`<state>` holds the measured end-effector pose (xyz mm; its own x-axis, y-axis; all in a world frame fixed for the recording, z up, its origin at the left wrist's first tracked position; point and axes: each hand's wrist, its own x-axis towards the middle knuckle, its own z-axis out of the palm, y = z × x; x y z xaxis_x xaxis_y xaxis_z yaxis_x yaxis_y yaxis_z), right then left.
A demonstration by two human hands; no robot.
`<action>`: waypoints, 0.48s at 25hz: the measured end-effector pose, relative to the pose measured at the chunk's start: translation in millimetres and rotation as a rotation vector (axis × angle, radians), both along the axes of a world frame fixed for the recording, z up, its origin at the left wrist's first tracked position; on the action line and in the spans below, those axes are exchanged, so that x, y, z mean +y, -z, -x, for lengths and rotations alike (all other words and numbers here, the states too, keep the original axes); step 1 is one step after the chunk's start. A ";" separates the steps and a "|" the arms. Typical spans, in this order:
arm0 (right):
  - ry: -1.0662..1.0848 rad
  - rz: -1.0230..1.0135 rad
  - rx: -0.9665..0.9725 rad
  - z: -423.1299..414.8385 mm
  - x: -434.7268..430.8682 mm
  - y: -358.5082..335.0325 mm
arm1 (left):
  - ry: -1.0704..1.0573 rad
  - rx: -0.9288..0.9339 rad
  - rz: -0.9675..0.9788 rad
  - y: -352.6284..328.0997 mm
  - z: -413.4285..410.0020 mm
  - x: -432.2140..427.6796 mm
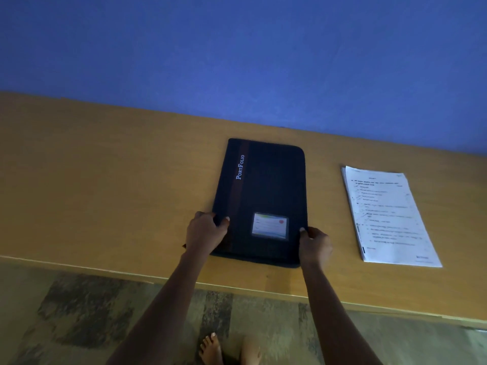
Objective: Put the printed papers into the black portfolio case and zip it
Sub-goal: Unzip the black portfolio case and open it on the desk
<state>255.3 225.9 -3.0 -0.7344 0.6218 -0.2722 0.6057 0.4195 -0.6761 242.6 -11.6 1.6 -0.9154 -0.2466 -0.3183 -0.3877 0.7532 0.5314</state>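
**Case closed and flat, both hands on its near corners**

While the case (263, 196) lies closed on the table (105, 180), the step in hand is, I judge, to find the zip and open it, because the papers cannot go in before that.

The left hand (205, 231) is curled around the near left edge of the case: the thumb lies on the cover and the other fingers wrap the edge. The case is between the two hands, flat on the table, cover up. Its long axis runs away from the person toward the blue wall (237, 48), leaning a little to the right at the far end. The white word on the brown stripe reads along this axis, from near to far, and the small card window (269, 225) sits at the near end. The right hand (315, 245) pinches the near right edge in the same way, thumb on top, fingers partly closed.

To do the step well, I think one hand should press the case down so that it does not slide, and the other should follow the edge to the zip pull. The pull is not visible here, so I cannot tell where it starts.

The papers (390, 214) lie well apart to the right of the case, as one flat stack, long axis also away from the person, untouched.
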 end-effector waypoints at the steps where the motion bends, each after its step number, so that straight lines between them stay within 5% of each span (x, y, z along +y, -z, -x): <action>1: 0.022 0.009 0.050 -1.5 -2.8 -9.7 | 0.003 -0.018 -0.027 -2.1 2.0 -3.5; 7: -0.007 0.096 0.298 -9.4 -31.2 -85.6 | -0.075 -0.222 -0.330 -37.1 15.0 -15.2; 12: -0.226 0.308 0.426 -18.2 -87.1 -131.0 | -0.072 -0.187 -0.683 -99.0 17.2 -19.6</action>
<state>273.6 138.8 128.0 -0.9246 0.3750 -0.0665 0.1706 0.2517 -0.9527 225.4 -31.2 100.6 -0.8192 0.0062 -0.5735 -0.5549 0.2443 0.7952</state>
